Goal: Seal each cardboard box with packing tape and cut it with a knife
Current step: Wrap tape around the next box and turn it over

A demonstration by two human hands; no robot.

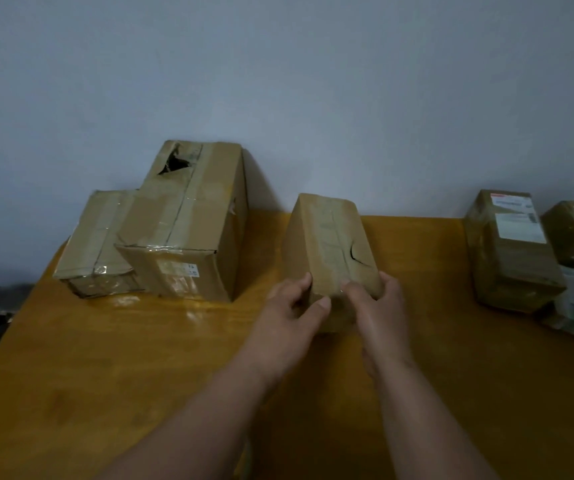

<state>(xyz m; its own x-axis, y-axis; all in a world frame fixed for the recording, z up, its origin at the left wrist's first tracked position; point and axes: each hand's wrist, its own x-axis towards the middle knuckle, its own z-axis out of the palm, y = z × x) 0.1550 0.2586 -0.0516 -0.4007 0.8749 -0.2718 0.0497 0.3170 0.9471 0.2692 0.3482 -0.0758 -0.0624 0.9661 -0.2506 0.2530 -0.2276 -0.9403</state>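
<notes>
Two hands, your left hand point(290, 308) and right hand point(379, 299), clamp the near end of the middle box point(327, 237); press the tape end point(328, 271) flat before letting go.

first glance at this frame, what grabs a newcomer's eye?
Both hands, left hand and right hand, grip the near end of the small cardboard box at the centre of the wooden table. Behind it on the left, the tall taped box has a torn hole in its top.
</notes>
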